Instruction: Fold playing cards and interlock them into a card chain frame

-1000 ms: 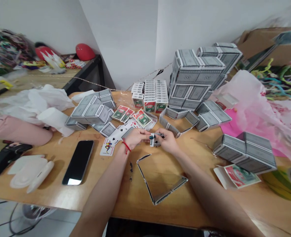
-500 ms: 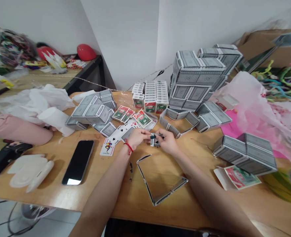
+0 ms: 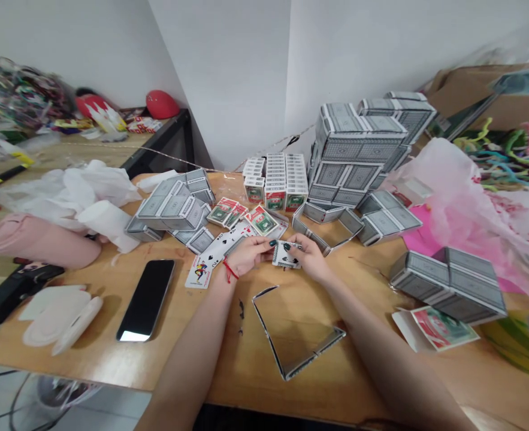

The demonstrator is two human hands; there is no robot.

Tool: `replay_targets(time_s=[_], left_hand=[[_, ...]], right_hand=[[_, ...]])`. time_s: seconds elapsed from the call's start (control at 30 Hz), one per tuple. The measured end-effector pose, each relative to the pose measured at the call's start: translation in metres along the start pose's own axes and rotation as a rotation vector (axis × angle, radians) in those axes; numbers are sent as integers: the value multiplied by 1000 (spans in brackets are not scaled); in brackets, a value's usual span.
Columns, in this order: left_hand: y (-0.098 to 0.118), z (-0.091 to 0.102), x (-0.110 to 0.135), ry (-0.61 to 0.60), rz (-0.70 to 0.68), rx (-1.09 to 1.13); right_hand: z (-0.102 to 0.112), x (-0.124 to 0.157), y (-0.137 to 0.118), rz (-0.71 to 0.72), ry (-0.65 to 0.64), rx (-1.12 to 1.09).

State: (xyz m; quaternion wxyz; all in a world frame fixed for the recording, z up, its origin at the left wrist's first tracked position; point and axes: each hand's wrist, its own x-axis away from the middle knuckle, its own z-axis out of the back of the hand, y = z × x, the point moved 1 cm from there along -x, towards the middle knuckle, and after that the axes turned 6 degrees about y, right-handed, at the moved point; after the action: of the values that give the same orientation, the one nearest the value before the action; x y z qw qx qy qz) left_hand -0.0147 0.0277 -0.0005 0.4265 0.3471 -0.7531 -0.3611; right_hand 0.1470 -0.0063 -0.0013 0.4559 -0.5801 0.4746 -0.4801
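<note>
My left hand (image 3: 251, 252) and my right hand (image 3: 308, 256) meet over the wooden table (image 3: 372, 281) and together pinch a small playing card (image 3: 284, 255), face up between the fingertips. A red string circles my left wrist. Loose cards (image 3: 219, 251), a joker among them, lie fanned just left of my left hand. Below the hands stands an open frame of cards on edge (image 3: 291, 335). A second such frame (image 3: 327, 221) sits just beyond my right hand.
Tall stack of grey card blocks (image 3: 358, 149) at back, boxed decks (image 3: 275, 179) beside it, more grey blocks left (image 3: 169, 206) and right (image 3: 448, 278). Black phone (image 3: 146, 299), white case (image 3: 57, 314), pink bag (image 3: 466, 209), white tissue (image 3: 88, 197), flat deck box (image 3: 435, 329).
The card has turned from upright on edge to flatter and face up between my fingers. Both hands stay in place; the view shifted slightly.
</note>
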Motion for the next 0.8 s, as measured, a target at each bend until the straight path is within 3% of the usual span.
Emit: replay_targets(time_s=[0.27, 0.4, 0.57, 0.67, 0.8], left_hand=[[-1, -8, 1, 29, -77, -155], [-1, -16, 2, 117, -229, -395], [-6, -27, 2, 343, -586, -727], [-13, -31, 2, 402, -645, -791], [-17, -30, 4, 394, -707, -823]], right_hand=[[1, -2, 6, 11, 35, 64], [2, -3, 9, 38, 63, 110], [-2, -2, 5, 1, 43, 12], [-4, -3, 3, 34, 57, -14], [0, -8, 5, 213, 208, 105]])
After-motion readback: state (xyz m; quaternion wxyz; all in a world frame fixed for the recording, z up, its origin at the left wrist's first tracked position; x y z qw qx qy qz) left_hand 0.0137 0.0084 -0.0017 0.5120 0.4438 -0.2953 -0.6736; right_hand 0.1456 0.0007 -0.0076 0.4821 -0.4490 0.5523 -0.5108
